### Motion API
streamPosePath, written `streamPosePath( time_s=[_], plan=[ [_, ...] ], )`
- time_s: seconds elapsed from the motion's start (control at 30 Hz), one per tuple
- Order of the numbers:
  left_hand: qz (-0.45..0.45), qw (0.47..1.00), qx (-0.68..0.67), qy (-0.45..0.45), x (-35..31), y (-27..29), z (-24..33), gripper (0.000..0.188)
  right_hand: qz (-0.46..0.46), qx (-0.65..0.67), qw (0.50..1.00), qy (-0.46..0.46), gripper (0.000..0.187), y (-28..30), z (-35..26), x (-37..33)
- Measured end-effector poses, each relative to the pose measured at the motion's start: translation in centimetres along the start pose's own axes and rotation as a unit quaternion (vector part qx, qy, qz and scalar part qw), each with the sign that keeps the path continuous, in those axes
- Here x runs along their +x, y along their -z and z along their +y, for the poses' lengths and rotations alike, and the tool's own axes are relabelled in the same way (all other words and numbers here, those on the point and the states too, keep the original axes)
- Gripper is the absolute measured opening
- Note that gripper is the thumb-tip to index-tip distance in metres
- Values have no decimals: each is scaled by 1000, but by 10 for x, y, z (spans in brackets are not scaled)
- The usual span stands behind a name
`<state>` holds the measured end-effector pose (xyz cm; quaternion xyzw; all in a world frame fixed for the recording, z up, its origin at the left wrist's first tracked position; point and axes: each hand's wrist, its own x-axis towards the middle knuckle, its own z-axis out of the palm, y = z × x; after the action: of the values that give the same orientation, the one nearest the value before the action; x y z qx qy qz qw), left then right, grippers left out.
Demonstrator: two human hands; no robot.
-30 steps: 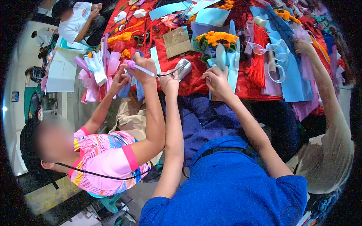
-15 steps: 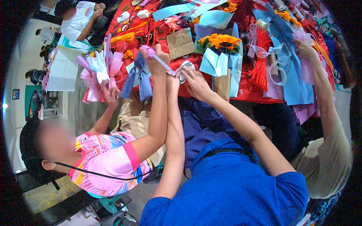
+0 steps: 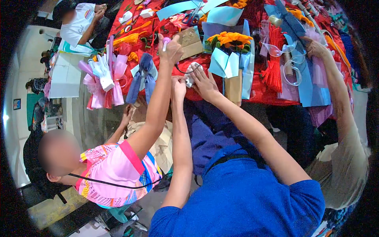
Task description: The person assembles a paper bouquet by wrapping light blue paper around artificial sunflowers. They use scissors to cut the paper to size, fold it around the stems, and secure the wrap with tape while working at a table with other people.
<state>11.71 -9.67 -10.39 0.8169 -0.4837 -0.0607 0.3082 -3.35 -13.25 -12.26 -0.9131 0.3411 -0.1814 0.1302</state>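
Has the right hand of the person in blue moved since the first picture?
Yes: against the brown cardboard, the right hand has moved left, from below the orange flower to the white object.

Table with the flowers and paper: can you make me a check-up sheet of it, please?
Surface: red cloth, mostly covered.
Things at hand: crumpled white thing, partly hidden.
Clutter: orange flower, blue scissors, red strings, pink bundle.
Hands: left hand beside the white thing, right hand on it; grips unclear.
Cables: thin dark cord by the white thing; ends unclear.
Surroundings: person in pink shirt at left, person in pale shirt at right, person in white shirt further off.
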Motion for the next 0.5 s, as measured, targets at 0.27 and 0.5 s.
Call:
streamPosePath(
  time_s=[0.27,0.5],
  plan=[
    [-81,987,-128,53,-14,13,0,28,15,-9,1000,-11,62,4,0,0],
    [-133,940,-249,190,-36,30,-8,25,13,-16,1000,-16,65,4,2,-1]
  ],
)
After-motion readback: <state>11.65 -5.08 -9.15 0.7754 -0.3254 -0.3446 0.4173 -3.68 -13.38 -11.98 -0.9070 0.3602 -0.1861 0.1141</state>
